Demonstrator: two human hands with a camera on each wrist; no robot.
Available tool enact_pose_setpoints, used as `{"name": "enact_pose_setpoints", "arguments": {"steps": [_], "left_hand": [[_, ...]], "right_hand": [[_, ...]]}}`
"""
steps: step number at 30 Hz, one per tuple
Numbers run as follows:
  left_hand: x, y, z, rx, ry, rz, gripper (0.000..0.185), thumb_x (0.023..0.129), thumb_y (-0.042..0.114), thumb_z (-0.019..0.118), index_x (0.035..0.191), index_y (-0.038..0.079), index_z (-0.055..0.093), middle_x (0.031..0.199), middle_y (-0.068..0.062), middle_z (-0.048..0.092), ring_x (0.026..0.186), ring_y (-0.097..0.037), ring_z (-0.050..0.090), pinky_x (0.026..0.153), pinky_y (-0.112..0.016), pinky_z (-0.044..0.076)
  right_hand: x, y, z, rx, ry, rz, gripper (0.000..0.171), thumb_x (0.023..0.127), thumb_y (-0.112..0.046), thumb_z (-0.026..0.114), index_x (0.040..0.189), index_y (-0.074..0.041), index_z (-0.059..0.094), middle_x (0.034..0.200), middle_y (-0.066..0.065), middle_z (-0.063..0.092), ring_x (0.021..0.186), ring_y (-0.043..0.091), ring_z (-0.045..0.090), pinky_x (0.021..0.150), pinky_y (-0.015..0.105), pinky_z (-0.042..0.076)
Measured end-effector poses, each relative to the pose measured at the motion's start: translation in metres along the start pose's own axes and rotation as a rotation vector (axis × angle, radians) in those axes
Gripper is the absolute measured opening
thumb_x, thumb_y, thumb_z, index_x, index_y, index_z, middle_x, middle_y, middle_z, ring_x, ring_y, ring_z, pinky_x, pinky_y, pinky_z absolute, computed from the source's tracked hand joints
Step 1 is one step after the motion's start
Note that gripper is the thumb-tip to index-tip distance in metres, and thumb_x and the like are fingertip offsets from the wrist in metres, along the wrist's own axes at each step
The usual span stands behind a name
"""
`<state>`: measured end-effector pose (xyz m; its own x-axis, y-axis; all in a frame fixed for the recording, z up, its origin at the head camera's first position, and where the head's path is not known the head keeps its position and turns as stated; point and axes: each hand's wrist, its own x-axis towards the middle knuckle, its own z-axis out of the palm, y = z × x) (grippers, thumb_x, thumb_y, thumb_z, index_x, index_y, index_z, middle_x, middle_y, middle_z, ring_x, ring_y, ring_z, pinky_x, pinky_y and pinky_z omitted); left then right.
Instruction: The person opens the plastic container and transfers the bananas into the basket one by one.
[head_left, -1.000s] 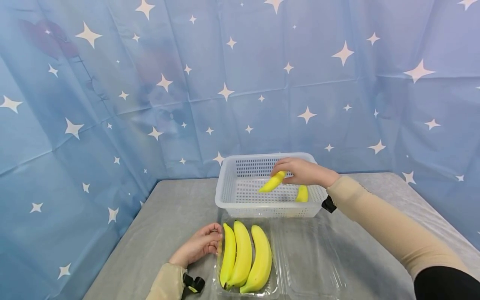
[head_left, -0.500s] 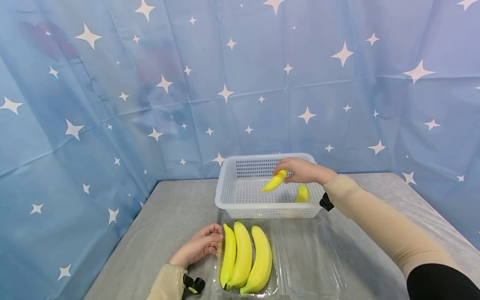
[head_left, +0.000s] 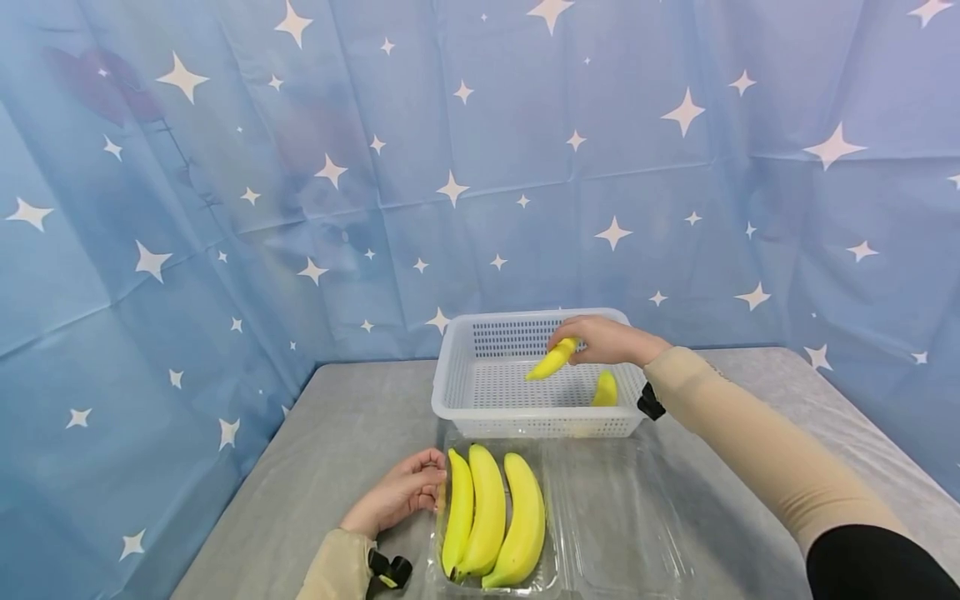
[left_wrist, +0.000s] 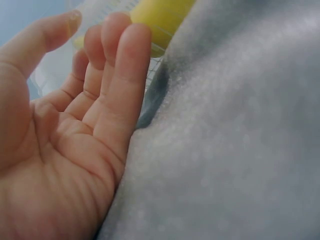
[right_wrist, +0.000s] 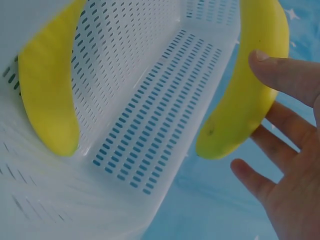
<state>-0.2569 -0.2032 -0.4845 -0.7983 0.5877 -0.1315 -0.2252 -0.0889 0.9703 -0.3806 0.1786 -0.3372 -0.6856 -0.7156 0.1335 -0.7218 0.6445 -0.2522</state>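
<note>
As I inspect remotely through the head view, the right hand (head_left: 600,340) grips a banana (head_left: 553,360) above the white basket (head_left: 536,413), where a second banana (head_left: 605,390) lies at right. Nearer, three bananas (head_left: 489,512) lie in the left half of a clear container (head_left: 622,517); the left hand (head_left: 401,490) rests at its left wall. By left wrist, I note loosely extended fingers, thumb apart. By right wrist, I record thumb and fingers pinching the held banana.
</note>
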Motion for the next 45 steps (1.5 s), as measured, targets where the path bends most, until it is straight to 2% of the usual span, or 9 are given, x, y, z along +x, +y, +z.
{"name": "enact_pose_setpoints", "arguments": {"steps": [5, 11, 22, 34, 45], "left_hand": [[0.001, 0.000, 0.001, 0.008, 0.003, -0.001, 0.008, 0.098, 0.008, 0.051, 0.103, 0.008, 0.046, 0.076, -0.001, 0.051, 0.061, -0.011, 0.055, 0.057, -0.026, 0.051], [0.000, 0.001, 0.002, 0.005, 0.001, -0.001, 0.009, 0.098, 0.008, 0.052, 0.103, 0.007, 0.045, 0.075, -0.001, 0.050, 0.061, -0.011, 0.054, 0.057, -0.026, 0.050], [-0.001, 0.001, 0.002, 0.004, 0.005, -0.011, 0.010, 0.097, 0.010, 0.054, 0.103, 0.008, 0.045, 0.076, -0.001, 0.053, 0.062, -0.013, 0.060, 0.058, -0.027, 0.053], [-0.001, 0.002, 0.002, 0.002, 0.014, -0.013, 0.011, 0.097, 0.009, 0.053, 0.104, 0.007, 0.044, 0.075, -0.001, 0.052, 0.062, -0.012, 0.057, 0.058, -0.027, 0.052], [-0.001, 0.002, 0.002, 0.006, 0.016, -0.023, 0.011, 0.098, 0.010, 0.054, 0.103, 0.008, 0.045, 0.077, -0.001, 0.053, 0.063, -0.012, 0.059, 0.060, -0.028, 0.054]], "right_hand": [[-0.004, -0.003, -0.001, -0.003, -0.009, 0.013, 0.036, 0.083, 0.000, 0.073, 0.117, -0.011, 0.068, 0.114, 0.002, 0.064, 0.108, 0.025, 0.057, 0.090, 0.047, 0.049], [-0.010, -0.003, -0.001, 0.003, -0.027, 0.030, 0.035, 0.083, 0.000, 0.073, 0.114, -0.015, 0.069, 0.113, 0.000, 0.064, 0.106, 0.024, 0.058, 0.090, 0.045, 0.049], [-0.022, -0.001, 0.016, 0.029, -0.083, 0.070, 0.035, 0.084, -0.001, 0.073, 0.115, -0.016, 0.069, 0.113, -0.004, 0.065, 0.108, 0.022, 0.057, 0.092, 0.044, 0.050], [-0.026, -0.018, 0.032, 0.023, -0.107, 0.049, 0.033, 0.084, -0.009, 0.075, 0.114, -0.020, 0.069, 0.109, -0.009, 0.066, 0.105, 0.017, 0.060, 0.092, 0.040, 0.050], [-0.026, -0.023, 0.045, 0.019, -0.074, 0.014, 0.028, 0.088, -0.010, 0.071, 0.113, -0.021, 0.070, 0.108, -0.007, 0.068, 0.104, 0.018, 0.062, 0.091, 0.040, 0.050]]}}
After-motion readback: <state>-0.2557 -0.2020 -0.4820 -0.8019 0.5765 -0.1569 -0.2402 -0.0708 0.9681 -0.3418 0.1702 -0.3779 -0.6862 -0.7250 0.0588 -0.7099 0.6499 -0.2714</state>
